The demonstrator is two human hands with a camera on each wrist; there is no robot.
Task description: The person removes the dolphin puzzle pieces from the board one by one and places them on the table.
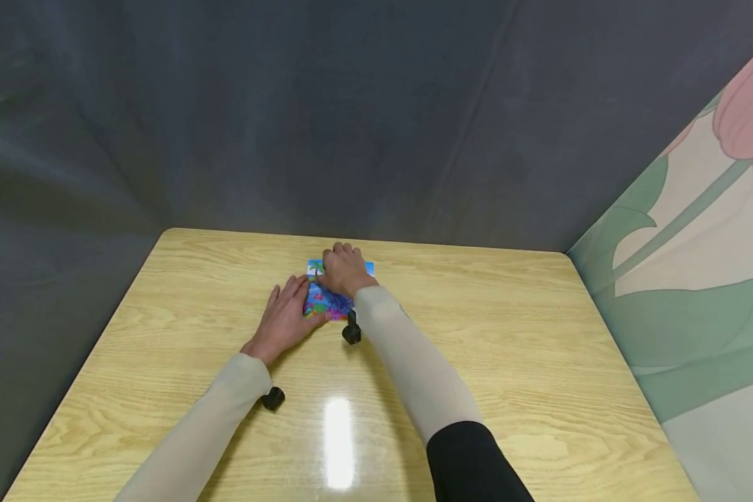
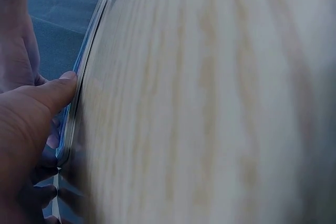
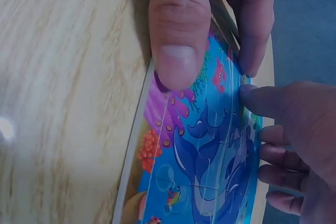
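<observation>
A thin, colourful puzzle board [image 1: 326,301] with dolphins and coral [image 3: 210,150] lies flat on the far middle of a wooden table [image 1: 477,335]. My right hand [image 1: 344,270] arches over its far part. Its thumb [image 3: 178,35] and fingertips press down on the picture near one edge. My left hand [image 1: 285,317] lies flat on the table at the board's left side with its fingers straight. Its thumb [image 2: 55,93] touches the board's thin edge [image 2: 71,119]. In the right wrist view the left hand's fingers [image 3: 294,140] rest against the opposite edge.
Grey cloth [image 1: 288,104] hangs behind and to the left of the table. A wall painted with a pink flower [image 1: 696,279] stands at the right. A black wrist camera [image 1: 351,333] sits under my right wrist, and another [image 1: 272,398] under my left.
</observation>
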